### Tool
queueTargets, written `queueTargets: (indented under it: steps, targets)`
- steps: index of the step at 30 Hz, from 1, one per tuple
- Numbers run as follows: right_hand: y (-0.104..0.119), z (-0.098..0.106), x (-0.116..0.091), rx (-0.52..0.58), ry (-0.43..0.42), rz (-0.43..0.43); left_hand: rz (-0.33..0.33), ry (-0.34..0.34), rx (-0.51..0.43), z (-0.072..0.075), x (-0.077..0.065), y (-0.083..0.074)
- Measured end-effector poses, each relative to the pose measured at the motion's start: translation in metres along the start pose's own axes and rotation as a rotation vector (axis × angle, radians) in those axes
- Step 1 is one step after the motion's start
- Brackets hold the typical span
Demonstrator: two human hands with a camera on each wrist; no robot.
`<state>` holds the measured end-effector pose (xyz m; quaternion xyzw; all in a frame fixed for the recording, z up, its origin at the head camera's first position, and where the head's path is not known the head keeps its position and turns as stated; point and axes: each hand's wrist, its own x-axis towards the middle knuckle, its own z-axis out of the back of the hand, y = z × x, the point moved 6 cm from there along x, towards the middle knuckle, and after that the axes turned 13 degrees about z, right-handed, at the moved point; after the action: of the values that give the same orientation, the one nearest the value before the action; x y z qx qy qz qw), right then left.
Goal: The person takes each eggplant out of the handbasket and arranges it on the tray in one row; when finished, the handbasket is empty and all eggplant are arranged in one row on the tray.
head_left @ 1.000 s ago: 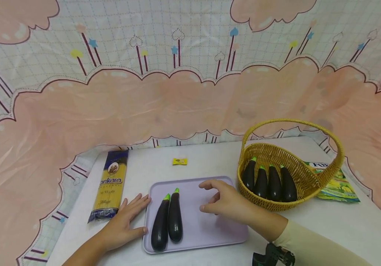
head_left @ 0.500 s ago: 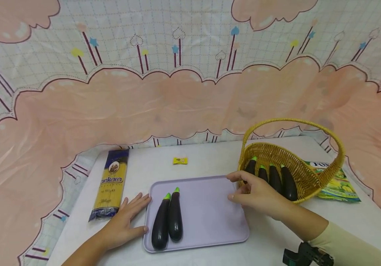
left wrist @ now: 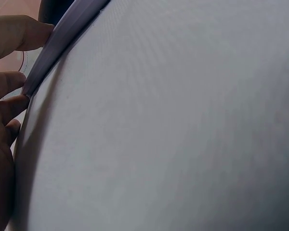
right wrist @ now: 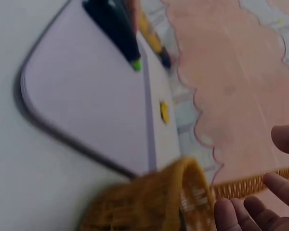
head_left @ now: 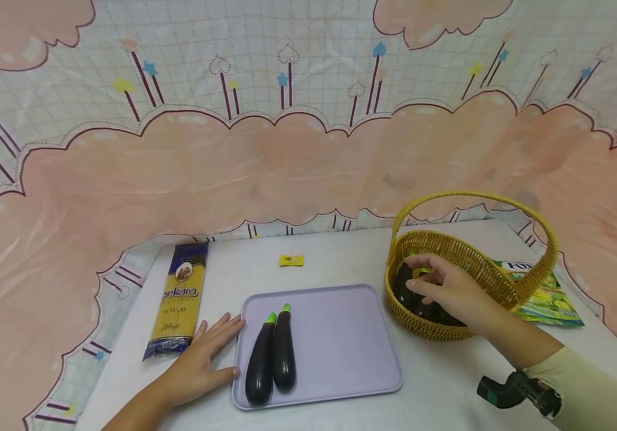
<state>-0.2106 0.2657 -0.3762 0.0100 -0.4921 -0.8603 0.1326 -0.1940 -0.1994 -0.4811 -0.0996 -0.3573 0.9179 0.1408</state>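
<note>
My left hand (head_left: 200, 362) lies spread beside the lilac tray (head_left: 346, 347), fingertips and thumb at its left edge; the left wrist view shows the thumb right at the tray's rim (left wrist: 62, 43). Two dark eggplants with green tips, one left (head_left: 260, 365) and one right (head_left: 284, 353), lie side by side on the tray. My right hand (head_left: 456, 293) reaches into the wicker basket (head_left: 464, 245), thumb and fingers apart next to the leftmost eggplant (head_left: 403, 287). It partly hides the other eggplants there. In the right wrist view its fingers (right wrist: 225, 216) hold nothing above the basket rim (right wrist: 176, 187).
A pasta packet (head_left: 179, 299) lies left of the tray, close to my left hand. Behind the tray is a small yellow wrapped piece (head_left: 291, 261). A green and yellow FOX packet (head_left: 547, 299) lies right of the basket, whose tall handle (head_left: 467, 193) arches over it.
My right hand has moved right, from above the tray across its right edge into the basket. The left hand and the two eggplants on the tray have stayed put.
</note>
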Motion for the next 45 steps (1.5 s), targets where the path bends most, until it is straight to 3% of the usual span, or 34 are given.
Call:
queueTargets:
  steps: [5, 11, 17, 20, 32, 38, 45]
  targets:
    - [-0.024, 0.027, 0.004, -0.107, -0.049, -0.009, -0.002, -0.003, -0.001, 0.0, 0.0, 0.0]
    - [-0.055, 0.053, 0.006, -0.219, -0.029, -0.107, -0.006, -0.002, -0.006, 0.0, -0.001, 0.001]
    - [-0.067, 0.07, 0.008, -0.237, 0.017, -0.135, -0.085, -0.045, -0.014, 0.003, -0.003, -0.002]
    - [-0.074, 0.076, 0.008, -0.22, 0.058, -0.152, -0.084, -0.048, -0.016, 0.003, -0.003, -0.001]
    - [-0.088, 0.081, 0.017, -0.233, 0.22, -0.215, -0.064, -0.039, -0.012, 0.002, -0.002, -0.001]
    - [-0.092, 0.082, 0.019, -0.21, 0.234, -0.281, -0.058, -0.034, -0.017, 0.003, -0.003, -0.003]
    - [-0.092, 0.079, 0.021, -0.202, 0.253, -0.289, -0.043, -0.03, -0.011, 0.002, -0.003, 0.0]
